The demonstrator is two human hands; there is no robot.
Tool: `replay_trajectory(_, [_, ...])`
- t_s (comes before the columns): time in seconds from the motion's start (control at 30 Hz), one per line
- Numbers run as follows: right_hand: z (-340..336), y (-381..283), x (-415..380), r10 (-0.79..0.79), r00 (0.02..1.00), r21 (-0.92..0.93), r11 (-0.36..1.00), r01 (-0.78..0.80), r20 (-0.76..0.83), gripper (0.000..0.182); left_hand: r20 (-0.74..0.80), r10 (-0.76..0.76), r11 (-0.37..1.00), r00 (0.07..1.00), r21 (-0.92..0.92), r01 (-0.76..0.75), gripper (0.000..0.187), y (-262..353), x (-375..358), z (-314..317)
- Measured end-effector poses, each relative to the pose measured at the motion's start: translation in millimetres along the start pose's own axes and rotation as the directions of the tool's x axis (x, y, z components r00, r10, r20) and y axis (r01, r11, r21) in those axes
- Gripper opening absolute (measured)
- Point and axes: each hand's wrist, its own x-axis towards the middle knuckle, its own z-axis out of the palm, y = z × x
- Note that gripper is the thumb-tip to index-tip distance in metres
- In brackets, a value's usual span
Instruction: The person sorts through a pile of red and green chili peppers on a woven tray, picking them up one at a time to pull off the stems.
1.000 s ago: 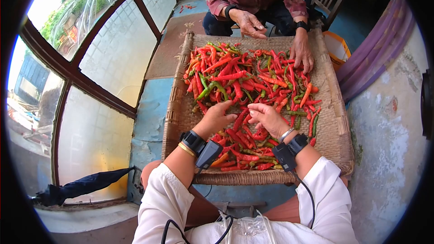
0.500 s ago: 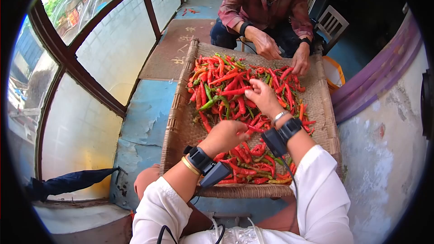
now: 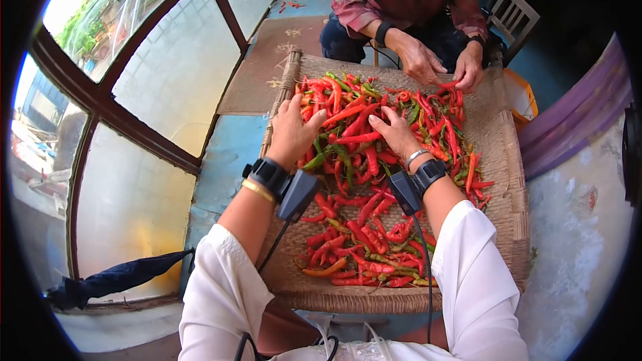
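A pile of red, orange and green chili peppers (image 3: 361, 154) lies on a woven tray (image 3: 498, 140). My left hand (image 3: 294, 130) is at the left edge of the pile, its fingers spread over the peppers and nothing seen held. At the middle of the pile, my right hand (image 3: 396, 132) rests against the peppers with thumb and fingers apart. Nearer to me on the tray lies a looser group of peppers (image 3: 374, 247). Across the tray, a co-worker's hands (image 3: 441, 70) hold a red pepper (image 3: 448, 85) above the pile's far right.
The co-worker (image 3: 408, 0) sits at the tray's far side. A window frame (image 3: 127, 124) and a folded dark umbrella (image 3: 120, 279) are on the left. At the right are an orange-rimmed bucket (image 3: 520, 97), a white slatted chair (image 3: 513, 13) and a purple curtain (image 3: 582, 120).
My left hand has moved from the near peppers up to the pile's left side and its fingers have spread. The co-worker's hands have come together at a red pepper.
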Motion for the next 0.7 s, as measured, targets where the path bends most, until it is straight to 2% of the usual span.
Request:
replay_trajectory(0.03, [-0.5,-1.2,-0.2,0.015,0.998,-0.001,1.0,-0.015,0.056,0.075,0.047,-0.041,0.997,0.998,0.062,0.038,0.07,0.6,7.2,5.5])
replay_trajectory(0.07, [-1.4,-3.3,-1.1,0.027,0.993,-0.004,1.0,-0.027,0.115,0.075,0.112,-0.149,0.985,0.982,0.102,0.138,0.072,1.7,10.6,11.0])
replay_trajectory(0.13, [-4.8,-10.0,-5.6,0.044,0.99,-0.064,0.997,-0.036,0.134,0.076,0.184,-0.159,0.983,0.97,0.12,0.138,0.07,3.1,10.4,22.1])
replay_trajectory(0.2, [-2.2,-8.0,-7.3,0.052,0.98,0.116,0.99,-0.076,0.193,0.069,0.23,-0.114,0.989,0.966,0.122,0.087,0.069,8.1,4.1,24.3])
replay_trajectory(0.23, [-13.2,-38.2,-23.5,0.123,0.959,0.251,0.949,-0.189,0.255,0.059,0.266,-0.071,0.992,0.961,0.123,0.039,0.067,11.1,-0.4,23.2])
replay_trajectory(0.27, [-11.7,-37.0,-26.5,0.118,0.96,0.255,0.949,-0.184,0.254,0.059,0.271,-0.053,0.996,0.961,0.086,0.031,0.062,14.0,-5.1,23.9])
replay_trajectory(0.33, [-7.5,-36.4,-32.2,0.12,0.947,0.519,0.812,-0.266,0.297,0.053,0.261,0.001,0.996,0.965,0.082,-0.024,0.06,18.0,-15.1,24.7])
replay_trajectory(0.37, [-7.4,-38.6,-36.6,0.113,0.949,0.518,0.816,-0.258,0.296,0.053,0.274,-0.01,0.997,0.962,0.08,-0.012,0.058,21.7,-20.4,23.7])
replay_trajectory(0.47, [-12.1,-47.1,-63.1,0.076,0.921,0.641,0.696,-0.323,0.382,0.042,0.277,0.013,1.0,0.961,-0.029,-0.005,0.054,30.5,-41.1,18.9])
replay_trajectory(0.5, [-21.1,-56.9,-74.6,0.149,0.888,0.554,0.733,-0.395,0.435,0.036,0.258,0.032,0.998,0.966,-0.052,-0.019,0.053,33.2,-49.3,17.7])
replay_trajectory(0.53, [-19.9,-54.7,-81.9,0.135,0.896,0.559,0.74,-0.375,0.422,0.038,0.239,0.049,0.997,0.97,-0.075,-0.032,0.053,37.3,-58.9,15.7])
replay_trajectory(0.63, [-21.2,-47.8,-102.7,0.061,0.948,0.381,0.906,-0.184,0.311,0.044,0.201,0.131,0.991,0.971,-0.055,-0.122,0.045,38.6,-86.4,10.4])
replay_trajectory(0.67, [-18.0,-38.1,-105.7,0.005,0.973,0.265,0.962,-0.068,0.231,0.047,0.178,0.182,0.983,0.967,-0.036,-0.179,0.042,36.8,-91.5,8.5])
replay_trajectory(0.7, [-20.0,-38.7,-110.7,-0.001,0.981,0.132,0.991,-0.026,0.196,0.045,0.216,0.182,0.983,0.959,-0.03,-0.18,0.032,48.3,-96.7,-5.9])
